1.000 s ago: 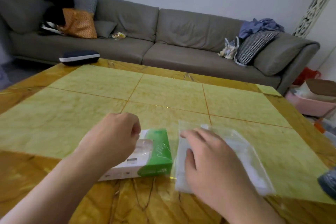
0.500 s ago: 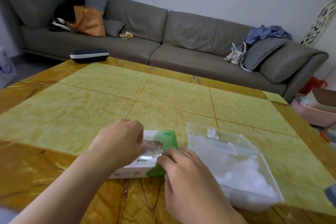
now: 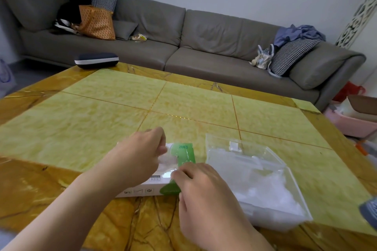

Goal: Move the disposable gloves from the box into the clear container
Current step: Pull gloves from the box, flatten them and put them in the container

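The box (image 3: pixel 163 169) of gloves lies flat on the yellow table (image 3: pixel 102 112), and it is the thing to look from. It is white and green, with a slot in its top. A bit of thin clear glove (image 3: pixel 168 162) pokes up out of that slot.

The left hand (image 3: pixel 138 159) sits on top of the box. Its fingers are curled in, and the tips look pinched on the clear glove at the slot. The right hand (image 3: pixel 202 193) is at the near green corner of the box. Its fingers are bent down on that corner, so it seems to be holding the box in place. I cannot tell if it also has some glove in its grip.

The clear container (image 3: pixel 285 171) stands just to the right of the box, close but not touching. It is open on top. There is already a soft white heap inside it, most likely gloves, piled toward the near side.

So the step in hand looks like pulling one more bunch of gloves out of the box. The job seems partly done.

Next, the left hand needs to lift the pinched glove up and out, then carry it to the right, over the wall of the container, and let go. The box should stay pressed down, or it may lift with the glove.
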A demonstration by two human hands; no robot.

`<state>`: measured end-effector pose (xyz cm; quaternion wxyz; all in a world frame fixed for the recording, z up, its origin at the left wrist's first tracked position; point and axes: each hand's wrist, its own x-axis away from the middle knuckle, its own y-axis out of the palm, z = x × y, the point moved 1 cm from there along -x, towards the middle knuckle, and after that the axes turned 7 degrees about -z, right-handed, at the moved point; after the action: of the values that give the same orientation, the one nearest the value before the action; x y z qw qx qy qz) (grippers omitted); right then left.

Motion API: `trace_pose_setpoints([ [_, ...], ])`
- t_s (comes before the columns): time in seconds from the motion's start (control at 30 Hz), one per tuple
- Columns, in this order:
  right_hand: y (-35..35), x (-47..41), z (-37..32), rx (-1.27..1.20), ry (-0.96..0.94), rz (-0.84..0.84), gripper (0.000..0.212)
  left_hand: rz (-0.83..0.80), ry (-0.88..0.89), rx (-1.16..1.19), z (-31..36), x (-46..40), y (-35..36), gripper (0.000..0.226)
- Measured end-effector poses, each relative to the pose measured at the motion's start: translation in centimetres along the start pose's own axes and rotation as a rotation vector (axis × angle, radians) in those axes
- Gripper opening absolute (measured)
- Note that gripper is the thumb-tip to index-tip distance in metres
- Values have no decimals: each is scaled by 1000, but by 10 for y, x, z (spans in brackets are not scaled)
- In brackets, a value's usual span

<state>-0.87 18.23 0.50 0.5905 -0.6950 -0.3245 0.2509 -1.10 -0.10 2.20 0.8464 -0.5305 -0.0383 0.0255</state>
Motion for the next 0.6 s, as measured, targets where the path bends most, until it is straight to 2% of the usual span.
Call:
trace_pose_setpoints([
  [0.07,-1,0,-1,6,4,4,36,4,19,193,2,0,-3,17],
  [0.43,0,-1,-1,-12,-11,7,37,289,124,995,8,4,-28,13],
  [0.5,1,-2,-1,-24,3,1,41,307,118,1204,11,8,-36,13],
  [0.6,-1,-2,0,-62,10,2,48,318,83,1343,15,11,-39,11],
])
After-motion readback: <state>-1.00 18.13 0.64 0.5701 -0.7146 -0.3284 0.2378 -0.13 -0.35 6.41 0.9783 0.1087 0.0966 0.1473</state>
